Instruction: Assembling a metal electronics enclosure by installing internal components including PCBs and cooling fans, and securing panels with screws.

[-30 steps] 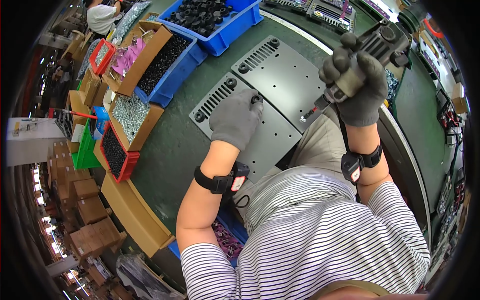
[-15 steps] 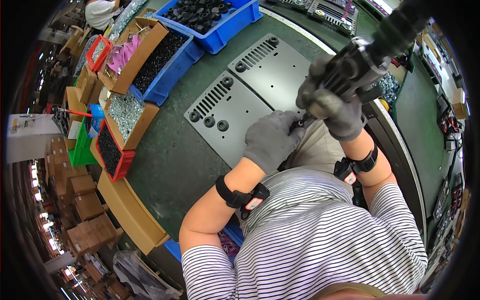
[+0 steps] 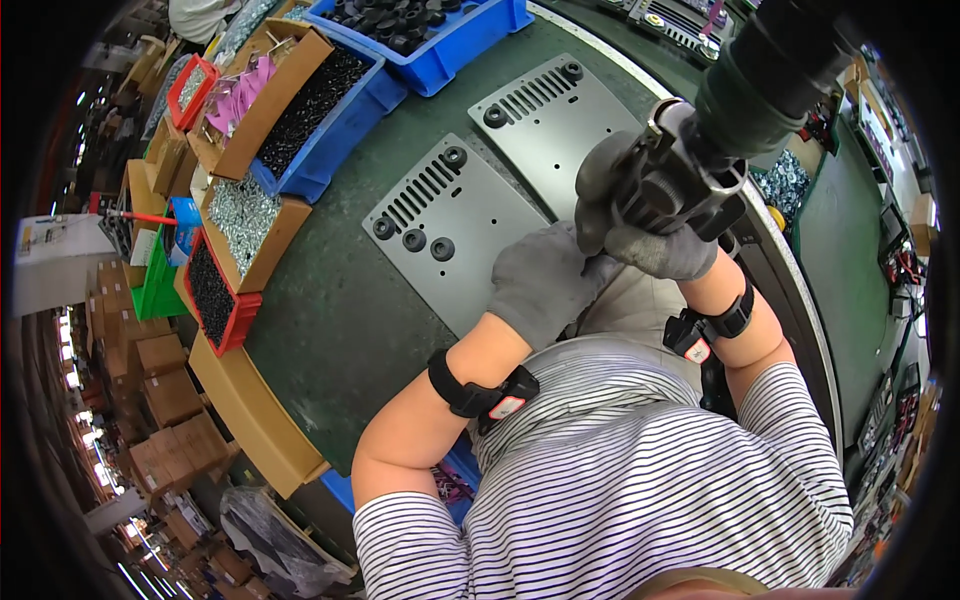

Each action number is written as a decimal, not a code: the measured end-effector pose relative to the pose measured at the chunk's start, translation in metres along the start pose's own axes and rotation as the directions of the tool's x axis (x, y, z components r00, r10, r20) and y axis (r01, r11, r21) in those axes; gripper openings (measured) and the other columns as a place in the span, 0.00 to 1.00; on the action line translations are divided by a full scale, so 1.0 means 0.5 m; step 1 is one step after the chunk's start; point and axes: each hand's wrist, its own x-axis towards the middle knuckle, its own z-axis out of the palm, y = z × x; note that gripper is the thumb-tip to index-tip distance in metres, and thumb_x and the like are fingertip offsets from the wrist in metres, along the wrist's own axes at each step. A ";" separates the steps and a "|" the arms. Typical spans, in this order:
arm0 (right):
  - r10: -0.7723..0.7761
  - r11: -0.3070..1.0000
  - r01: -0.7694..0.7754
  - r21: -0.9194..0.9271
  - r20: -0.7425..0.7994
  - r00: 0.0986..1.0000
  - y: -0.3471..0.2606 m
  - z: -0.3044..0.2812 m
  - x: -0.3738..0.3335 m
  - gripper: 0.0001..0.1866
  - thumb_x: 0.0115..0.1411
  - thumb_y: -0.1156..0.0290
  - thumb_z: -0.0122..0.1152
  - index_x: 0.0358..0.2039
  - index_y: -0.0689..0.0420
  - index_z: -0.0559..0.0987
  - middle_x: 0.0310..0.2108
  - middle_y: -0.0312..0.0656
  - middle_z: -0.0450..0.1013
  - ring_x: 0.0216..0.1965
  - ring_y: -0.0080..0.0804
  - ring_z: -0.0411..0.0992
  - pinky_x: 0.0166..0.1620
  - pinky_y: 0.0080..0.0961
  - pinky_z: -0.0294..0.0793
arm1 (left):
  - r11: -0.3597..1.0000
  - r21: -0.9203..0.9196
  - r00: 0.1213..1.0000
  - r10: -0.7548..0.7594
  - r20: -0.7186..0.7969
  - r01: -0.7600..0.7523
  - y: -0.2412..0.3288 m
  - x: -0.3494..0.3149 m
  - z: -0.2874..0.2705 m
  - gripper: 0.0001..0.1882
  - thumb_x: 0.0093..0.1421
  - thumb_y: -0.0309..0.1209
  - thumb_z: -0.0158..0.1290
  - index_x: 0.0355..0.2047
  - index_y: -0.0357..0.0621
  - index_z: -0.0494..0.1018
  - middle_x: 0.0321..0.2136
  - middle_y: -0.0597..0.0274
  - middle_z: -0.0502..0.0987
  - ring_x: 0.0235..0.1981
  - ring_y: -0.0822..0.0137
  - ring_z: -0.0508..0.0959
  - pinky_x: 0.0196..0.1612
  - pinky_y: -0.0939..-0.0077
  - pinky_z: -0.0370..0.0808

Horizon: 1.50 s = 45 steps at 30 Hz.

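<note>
The right hand grips a heavy-looking drill, what the left hand holds is hidden, and the left metal plate, by the near edge of the table, looks stiff, slick, best gripped by its sides.

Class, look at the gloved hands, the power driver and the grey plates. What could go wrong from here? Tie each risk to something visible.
1. The left hand is right beside the power driver in the right hand; a slip might hurt its fingers.
2. The driver's tip is hidden from this view, so a slip could scratch the left plate.
3. Two black rings near that plate's middle, if loose, might slide when it is knocked.
</note>
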 end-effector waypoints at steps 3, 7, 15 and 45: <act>0.030 0.999 -0.029 -0.036 0.028 0.999 -0.002 -0.004 0.009 0.20 0.47 0.70 0.72 0.37 0.61 0.72 0.25 0.42 0.74 0.28 0.30 0.75 0.32 0.25 0.76 | 0.997 0.076 1.000 0.012 0.003 -0.012 0.000 0.001 0.000 0.21 0.58 0.51 0.54 0.30 0.45 0.77 0.24 0.54 0.78 0.26 0.51 0.80 0.27 0.57 0.76; 0.079 0.993 -0.087 0.080 0.105 0.991 -0.006 -0.008 0.031 0.23 0.44 0.72 0.70 0.41 0.64 0.73 0.25 0.42 0.74 0.24 0.30 0.75 0.29 0.23 0.75 | 0.997 0.073 0.997 0.011 0.074 -0.017 -0.003 0.004 -0.004 0.22 0.58 0.52 0.54 0.33 0.44 0.77 0.25 0.53 0.79 0.27 0.51 0.80 0.29 0.57 0.76; -0.077 0.904 0.169 0.393 -0.240 0.968 -0.030 -0.030 -0.043 0.29 0.48 0.73 0.63 0.51 0.66 0.68 0.28 0.45 0.73 0.23 0.34 0.72 0.26 0.28 0.72 | 0.627 -0.753 0.977 -0.188 0.100 0.198 -0.039 0.015 -0.040 0.18 0.61 0.33 0.52 0.50 0.37 0.71 0.30 0.56 0.76 0.27 0.69 0.73 0.24 0.73 0.71; -0.327 0.701 0.246 0.670 -0.005 0.945 -0.057 0.004 -0.003 0.27 0.56 0.64 0.57 0.55 0.60 0.66 0.29 0.43 0.72 0.21 0.34 0.69 0.25 0.29 0.71 | -0.370 -0.906 0.910 -0.271 0.315 0.204 -0.103 -0.121 -0.090 0.16 0.66 0.35 0.51 0.48 0.37 0.72 0.31 0.69 0.73 0.21 0.82 0.62 0.18 0.90 0.58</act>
